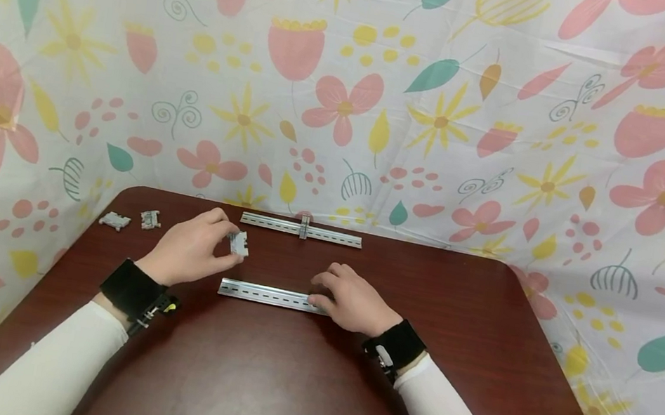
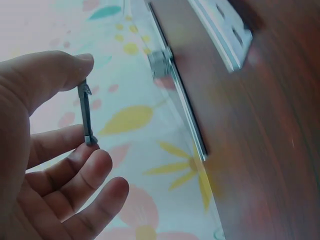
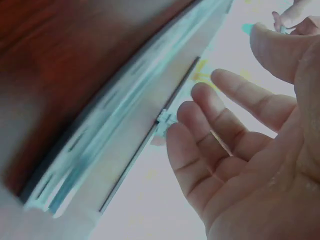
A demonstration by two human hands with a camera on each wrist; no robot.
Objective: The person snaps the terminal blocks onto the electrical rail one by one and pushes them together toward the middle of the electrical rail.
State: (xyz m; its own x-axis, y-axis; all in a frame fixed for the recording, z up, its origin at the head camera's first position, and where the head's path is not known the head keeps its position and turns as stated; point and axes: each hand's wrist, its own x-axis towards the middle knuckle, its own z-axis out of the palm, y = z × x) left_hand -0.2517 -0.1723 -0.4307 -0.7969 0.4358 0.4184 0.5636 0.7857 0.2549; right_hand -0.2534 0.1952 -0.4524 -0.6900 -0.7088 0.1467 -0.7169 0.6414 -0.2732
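My left hand (image 1: 189, 251) pinches a thin grey DIN-rail terminal block (image 1: 239, 243) between thumb and fingertips. The left wrist view shows that terminal block (image 2: 85, 112) edge-on, thumb at its top and fingers at its lower end. Below and right of it lies the near DIN rail (image 1: 269, 295), a slotted silver metal strip. My right hand (image 1: 354, 300) is over this rail's right end and hides it. In the right wrist view, the right hand's fingers (image 3: 220, 120) are loosely bent with nothing between them, and the near rail (image 3: 95, 120) runs beside them.
Toward the table's back edge lies a second DIN rail (image 1: 269, 223), with a grey terminal block (image 1: 304, 227) standing across its middle. Two loose pieces, a left one (image 1: 114, 220) and a right one (image 1: 150, 219), lie at the back left. A flowered curtain (image 1: 348, 96) hangs behind the table.
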